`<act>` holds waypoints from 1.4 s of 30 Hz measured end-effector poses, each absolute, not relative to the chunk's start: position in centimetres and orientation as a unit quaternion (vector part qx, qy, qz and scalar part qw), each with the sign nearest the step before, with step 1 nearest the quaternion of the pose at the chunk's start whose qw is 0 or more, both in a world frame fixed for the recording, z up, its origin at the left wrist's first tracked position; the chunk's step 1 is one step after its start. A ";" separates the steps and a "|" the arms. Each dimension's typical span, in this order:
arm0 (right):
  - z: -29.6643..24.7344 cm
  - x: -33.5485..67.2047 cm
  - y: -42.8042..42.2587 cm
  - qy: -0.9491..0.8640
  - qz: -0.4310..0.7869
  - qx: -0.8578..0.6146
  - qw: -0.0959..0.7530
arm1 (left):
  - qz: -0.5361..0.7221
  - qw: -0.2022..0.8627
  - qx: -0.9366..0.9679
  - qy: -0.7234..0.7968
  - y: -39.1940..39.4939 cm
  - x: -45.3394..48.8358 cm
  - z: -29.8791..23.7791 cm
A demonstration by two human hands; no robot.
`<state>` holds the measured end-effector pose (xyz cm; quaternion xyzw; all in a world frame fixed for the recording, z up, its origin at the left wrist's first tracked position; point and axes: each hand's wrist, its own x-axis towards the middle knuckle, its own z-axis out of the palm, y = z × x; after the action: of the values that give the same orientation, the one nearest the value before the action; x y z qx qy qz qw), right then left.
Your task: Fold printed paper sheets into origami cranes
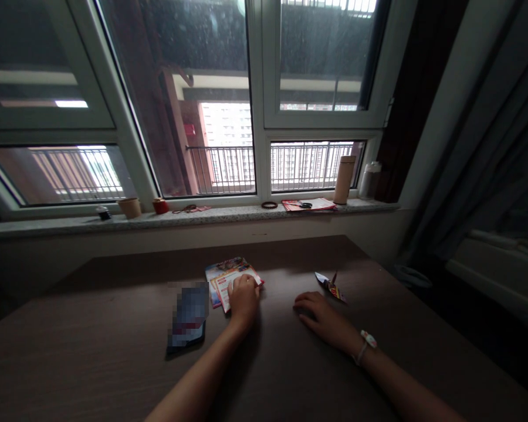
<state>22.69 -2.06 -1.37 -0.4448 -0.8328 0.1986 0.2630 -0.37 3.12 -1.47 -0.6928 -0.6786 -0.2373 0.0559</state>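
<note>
Our left hand (243,298) lies curled on the printed sheets (223,274) near the table's (114,351) far edge; we cannot tell if it grips, and the print is unreadable. Our right hand (323,319) rests flat and empty beside the folded paper figure (331,286). The paper cup (129,207) on the windowsill (229,215) hides its contents.

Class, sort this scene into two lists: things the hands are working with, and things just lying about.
In hand: left hand on paper sheets; right hand beside folded paper figure.
Lying about: phone, flask, scissors, cup, red pot, bangle.
</note>
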 end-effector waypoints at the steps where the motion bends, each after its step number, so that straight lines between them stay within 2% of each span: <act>1: -1.3 22.7 -2.1 -0.833 0.198 -0.445 0.261 | -0.239 0.051 -0.693 -0.678 3.1 -0.5 -1.5; 10: -1.4 22.7 -2.0 -0.821 0.203 -0.455 0.277 | -0.284 0.009 -0.742 -0.608 1.7 1.0 -0.6; 14: -1.8 22.7 -1.9 -0.803 0.205 -0.472 0.299 | -0.292 -0.062 -0.771 -0.563 0.9 2.3 -1.3; 18: -2.0 22.8 -1.7 -0.817 0.202 -0.461 0.282 | -0.284 -0.122 -0.776 -0.550 0.9 2.9 -2.5; 22: -2.0 22.8 -1.8 -0.833 0.193 -0.450 0.256 | -0.292 -0.095 -0.772 -0.556 1.1 2.7 -2.9; 29: -2.0 22.8 -1.9 -0.825 0.180 -0.460 0.275 | -0.196 0.066 -0.706 -0.677 1.2 1.9 -2.0; 42: -1.2 23.0 -2.0 -0.828 0.179 -0.466 0.255 | -0.148 0.098 -0.674 -0.717 2.8 0.0 -2.2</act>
<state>22.97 -2.03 -1.22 -0.4660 -0.8281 0.1793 0.2550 0.00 2.84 -2.19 -0.6742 -0.7170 -0.1478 0.0975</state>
